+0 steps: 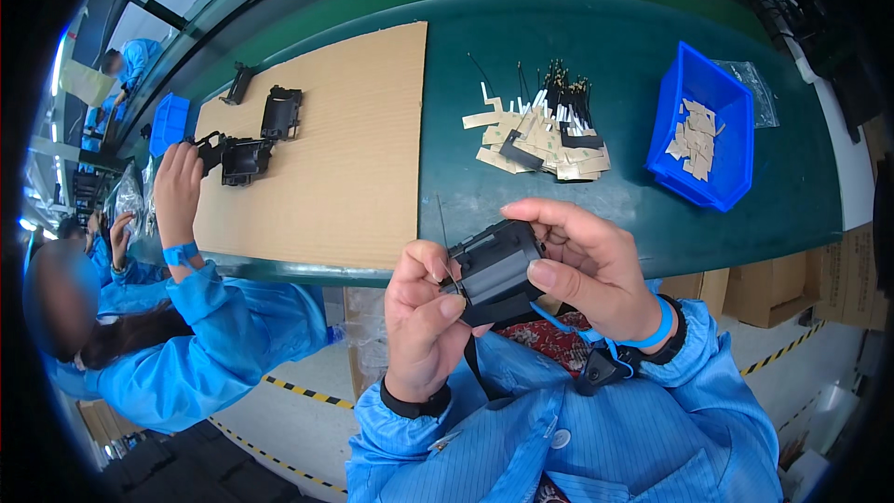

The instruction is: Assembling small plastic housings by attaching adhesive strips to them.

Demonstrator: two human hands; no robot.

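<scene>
Close in front of me, a black boxy plastic housing (503, 265) is held tilted between both hands, above the table's near edge. My right hand (596, 265) grips its right end, thumb on the near face and fingers along the far side. At the left end, my left hand (424, 317) is closed, its thumb and index finger pinched at the housing's edge and another fingertip showing underneath. A thin dark wire (440, 219) sticks up beside the pinching fingers. Whether those fingertips grip the wire itself is hard to see.
Flat antenna-like pieces with black cables (549, 135) lie piled on the green table (372, 28). Right of them stands a blue bin (666, 163) holding small tan pieces. Several black housings (279, 114) rest on a cardboard sheet (335, 168), where a co-worker's hand (179, 191) reaches in.
</scene>
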